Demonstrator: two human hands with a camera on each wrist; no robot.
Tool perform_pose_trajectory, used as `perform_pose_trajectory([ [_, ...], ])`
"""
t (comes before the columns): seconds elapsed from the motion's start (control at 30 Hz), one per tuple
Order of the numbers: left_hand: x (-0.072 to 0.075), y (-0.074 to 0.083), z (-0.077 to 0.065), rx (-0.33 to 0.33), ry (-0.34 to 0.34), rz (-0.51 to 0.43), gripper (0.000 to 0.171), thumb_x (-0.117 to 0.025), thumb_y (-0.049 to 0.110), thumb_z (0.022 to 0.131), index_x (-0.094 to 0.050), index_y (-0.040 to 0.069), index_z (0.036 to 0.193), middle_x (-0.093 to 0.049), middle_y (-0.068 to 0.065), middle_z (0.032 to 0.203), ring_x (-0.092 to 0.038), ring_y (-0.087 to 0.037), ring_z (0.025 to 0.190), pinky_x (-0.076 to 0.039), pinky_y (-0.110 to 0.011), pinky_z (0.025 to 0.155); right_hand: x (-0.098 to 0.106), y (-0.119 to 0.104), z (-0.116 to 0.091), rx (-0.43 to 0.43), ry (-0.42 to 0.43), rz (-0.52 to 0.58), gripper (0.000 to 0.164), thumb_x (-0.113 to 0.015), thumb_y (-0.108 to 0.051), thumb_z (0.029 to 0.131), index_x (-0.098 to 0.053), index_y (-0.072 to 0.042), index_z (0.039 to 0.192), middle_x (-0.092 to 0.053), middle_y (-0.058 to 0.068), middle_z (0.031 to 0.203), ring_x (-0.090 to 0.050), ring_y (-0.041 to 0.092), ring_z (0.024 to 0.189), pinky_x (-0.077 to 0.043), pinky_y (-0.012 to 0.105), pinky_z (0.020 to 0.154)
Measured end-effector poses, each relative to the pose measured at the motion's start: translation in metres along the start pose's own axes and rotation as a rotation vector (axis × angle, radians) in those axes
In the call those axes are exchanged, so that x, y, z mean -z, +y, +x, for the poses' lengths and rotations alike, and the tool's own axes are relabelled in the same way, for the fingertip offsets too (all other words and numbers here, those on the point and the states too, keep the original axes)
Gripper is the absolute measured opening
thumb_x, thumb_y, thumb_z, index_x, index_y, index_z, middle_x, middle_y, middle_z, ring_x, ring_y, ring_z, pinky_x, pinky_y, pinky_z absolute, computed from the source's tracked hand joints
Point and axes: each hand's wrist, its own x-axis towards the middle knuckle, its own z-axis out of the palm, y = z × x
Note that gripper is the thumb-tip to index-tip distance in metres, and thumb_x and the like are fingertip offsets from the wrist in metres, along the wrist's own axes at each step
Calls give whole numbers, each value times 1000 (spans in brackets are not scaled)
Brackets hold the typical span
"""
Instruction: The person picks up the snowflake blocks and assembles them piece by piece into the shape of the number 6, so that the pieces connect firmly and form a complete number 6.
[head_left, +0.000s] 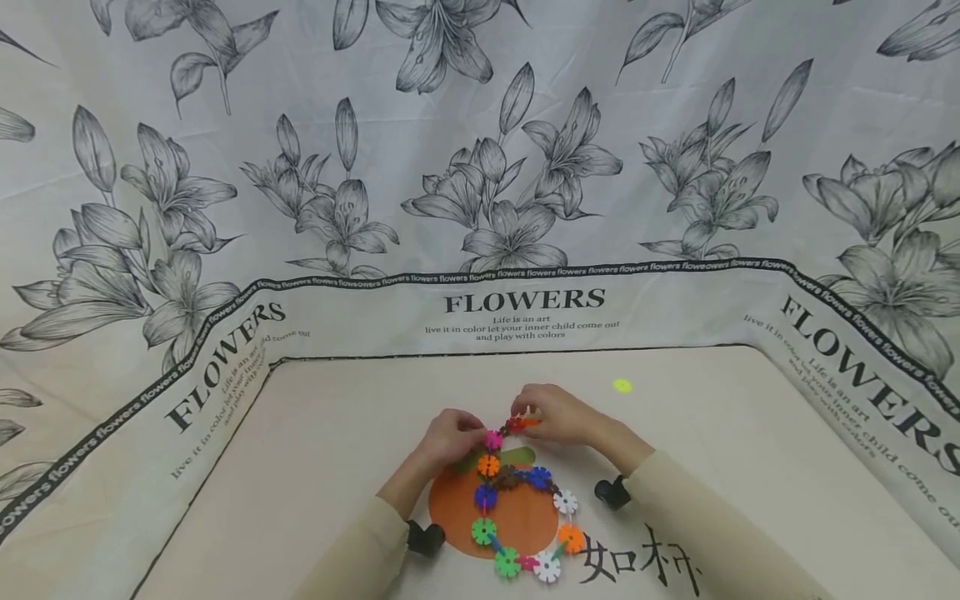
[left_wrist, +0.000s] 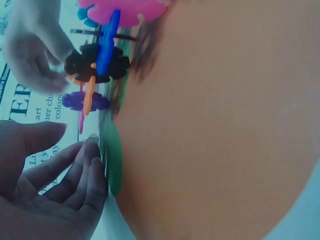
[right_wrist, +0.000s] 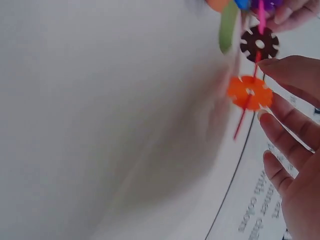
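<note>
A chain of colourful notched plastic discs (head_left: 483, 531), slotted into one another, curves over the table between my hands. In the head view my left hand (head_left: 453, 437) is beside the pink disc (head_left: 492, 439). The left wrist view shows this hand's thumb and fingers (left_wrist: 92, 175) apart, with a gap between them. My right hand (head_left: 551, 414) is at the chain's far end. Seen from the right wrist, its thumb and fingertips pinch the orange disc (right_wrist: 250, 92), which is joined to a red disc seen edge-on and a dark brown disc (right_wrist: 259, 44).
A pumpkin picture (head_left: 517, 521) and black characters (head_left: 637, 560) are printed on the pale table cover (head_left: 300, 467). A yellow-green disc (head_left: 622, 386) lies by itself farther back. Flower-printed cloth (head_left: 525, 167) hangs behind. Black wrist gear (head_left: 426, 539) sits on my arms.
</note>
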Motion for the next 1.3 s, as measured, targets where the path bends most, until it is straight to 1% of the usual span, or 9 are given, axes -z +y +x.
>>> perform_pose_trajectory([
  [0.07, 2, -1, 2, -6, -3, -5, 22, -68, 21, 99, -72, 3, 112, -67, -8, 97, -62, -22, 82, -57, -35, 74, 8, 1, -9, -30, 25, 24, 21, -76, -6, 87, -73, -6, 108, -69, 8, 105, -64, 28, 99, -54, 47, 89],
  [0.2, 4, -4, 9, -46, -18, -17, 24, -65, 24, 102, -71, 4, 115, -68, -7, 101, -62, -21, 85, -57, -34, 73, 24, 14, -29, -135, 107, 18, 23, -74, -9, 91, -71, -3, 113, -69, 12, 108, -63, 30, 99, -53, 46, 87],
  [0.3, 3, -4, 14, -71, -31, -20, 27, -67, 27, 101, -71, 6, 116, -68, -6, 104, -62, -21, 88, -57, -35, 74, 34, 32, -43, -254, 182, 2, 26, -72, -11, 93, -69, 0, 117, -68, 13, 107, -61, 26, 96, -51, 41, 82],
  [0.4, 0, -4, 18, -82, -36, -15, 30, -69, 31, 99, -71, 6, 117, -68, -6, 106, -63, -22, 92, -57, -38, 78, 39, 54, -55, -389, 241, 13, 33, -69, -12, 95, -64, 4, 123, -66, 16, 107, -60, 28, 92, -50, 42, 78],
  [0.53, -7, -4, 21, -82, -33, -12, 33, -72, 33, 96, -71, 6, 116, -69, -7, 107, -63, -23, 96, -56, -42, 85, 40, 81, -68, -591, 259, 50, 44, -65, -17, 99, -54, 8, 134, -61, 24, 115, -59, 34, 99, -51, 48, 83],
  [0.67, -14, -2, 22, -87, -36, -5, 34, -74, 33, 95, -71, 6, 115, -70, -7, 106, -64, -22, 96, -56, -42, 88, 39, 100, -73, -713, 230, 75, 50, -63, -20, 99, -49, 11, 137, -58, 30, 121, -58, 40, 105, -49, 54, 89],
  [0.87, -22, 3, 24, -93, -37, 13, 36, -76, 33, 94, -71, 4, 115, -71, -6, 104, -65, -22, 94, -57, -42, 87, 42, 114, -72, -762, 221, 58, 45, -62, -20, 98, -54, 11, 129, -60, 30, 118, -59, 40, 101, -49, 53, 87],
  [1.13, -26, 12, 23, -78, -21, 89, 30, -74, 33, 95, -73, 7, 109, -69, -4, 98, -61, -19, 86, -56, -36, 80, 42, 113, -71, -741, 229, 71, 36, -67, -16, 96, -57, 11, 117, -59, 29, 114, -59, 41, 103, -50, 53, 89],
  [1.3, -27, 13, 20, -67, -21, 90, 29, -76, 33, 93, -73, 7, 108, -68, -3, 94, -60, -19, 82, -56, -35, 77, 41, 107, -77, -692, 245, 113, 30, -70, -13, 93, -58, 7, 112, -61, 24, 108, -60, 35, 96, -52, 46, 80],
])
